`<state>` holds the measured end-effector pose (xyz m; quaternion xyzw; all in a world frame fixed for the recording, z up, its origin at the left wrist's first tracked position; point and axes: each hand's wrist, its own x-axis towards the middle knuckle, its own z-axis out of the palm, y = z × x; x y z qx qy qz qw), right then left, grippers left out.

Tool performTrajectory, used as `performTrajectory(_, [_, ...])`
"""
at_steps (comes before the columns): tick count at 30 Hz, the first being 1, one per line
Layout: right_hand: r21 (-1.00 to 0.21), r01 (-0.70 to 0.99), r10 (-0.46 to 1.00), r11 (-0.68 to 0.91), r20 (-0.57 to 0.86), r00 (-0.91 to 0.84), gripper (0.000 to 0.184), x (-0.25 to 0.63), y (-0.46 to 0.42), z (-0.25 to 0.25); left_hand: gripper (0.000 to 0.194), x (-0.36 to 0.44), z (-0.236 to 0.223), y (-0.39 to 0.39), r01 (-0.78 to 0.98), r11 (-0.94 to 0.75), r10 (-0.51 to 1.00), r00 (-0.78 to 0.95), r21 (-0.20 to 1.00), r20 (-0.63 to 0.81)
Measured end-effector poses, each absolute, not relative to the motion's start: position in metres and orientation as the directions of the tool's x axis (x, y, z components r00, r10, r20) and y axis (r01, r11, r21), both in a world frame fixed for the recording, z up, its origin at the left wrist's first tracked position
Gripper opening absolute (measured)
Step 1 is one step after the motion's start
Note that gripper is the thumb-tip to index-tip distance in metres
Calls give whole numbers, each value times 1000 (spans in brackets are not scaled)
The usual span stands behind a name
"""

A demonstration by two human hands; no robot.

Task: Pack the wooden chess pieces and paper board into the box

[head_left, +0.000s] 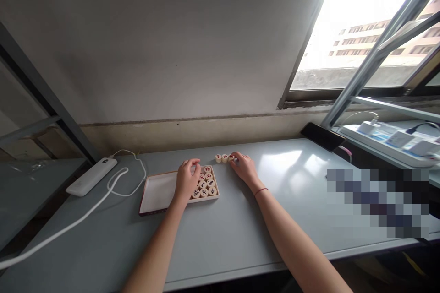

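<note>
Round cream Chinese chess pieces [202, 184] with red and black characters sit in rows in a shallow open box [216, 196]. My left hand [188, 178] hovers over the middle of this box, its fingers curved and thumb apart, with nothing seen between them. It hides some of the pieces. Beyond the box, a short row of pieces [222, 158] stands on the desk. At the row's right end, my right hand [244, 167] grips a Chinese chess piece [231, 158] with thumb and fingertips, partly covering it. The box lid [158, 190], white inside, lies left of the box, partly behind my left hand.
A white power bank [92, 177] with a white cable [85, 213] lies on the grey desk [213, 242] at left. To the right are a dark phone [322, 136], a white power strip [388, 144] with plugs, and a metal frame post. The wall borders the desk's back.
</note>
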<state>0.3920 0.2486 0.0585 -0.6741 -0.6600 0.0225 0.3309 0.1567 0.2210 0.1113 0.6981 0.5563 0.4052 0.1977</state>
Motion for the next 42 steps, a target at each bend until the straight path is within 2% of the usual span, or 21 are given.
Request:
performTrajectory(3, [-473, 876, 870, 96, 467, 157, 28, 388, 245, 65, 26, 157, 112, 219, 734, -271, 944, 78, 622, 319])
performTrajectory(7, [-503, 835, 836, 222, 539, 102, 26, 368, 232, 81, 37, 164, 111, 213, 913, -255, 947, 169, 319, 274])
performTrajectory(9, [-533, 788, 884, 307, 466, -28, 24, 352, 224, 88, 46, 170, 110, 211, 938, -257, 950, 201, 233, 238])
performTrajectory(12, [-532, 776, 925, 338, 339, -171, 25, 333, 216, 92, 45, 176, 108, 211, 952, -249, 955, 211, 177, 207])
performTrajectory(22, [-516, 800, 944, 307, 274, -186, 31, 328, 213, 97, 32, 183, 105, 219, 927, -231, 963, 176, 295, 204])
performTrajectory(28, [-527, 768, 916, 364, 350, -194, 23, 326, 214, 95, 21, 181, 106, 221, 918, -193, 970, 125, 347, 211])
performTrajectory(36, [-526, 750, 895, 401, 399, -199, 20, 324, 215, 92, 23, 184, 110, 217, 913, -220, 963, 146, 344, 229])
performTrajectory(42, [-548, 715, 881, 435, 424, -211, 21, 323, 217, 90, 22, 184, 111, 219, 859, -242, 960, 144, 451, 241])
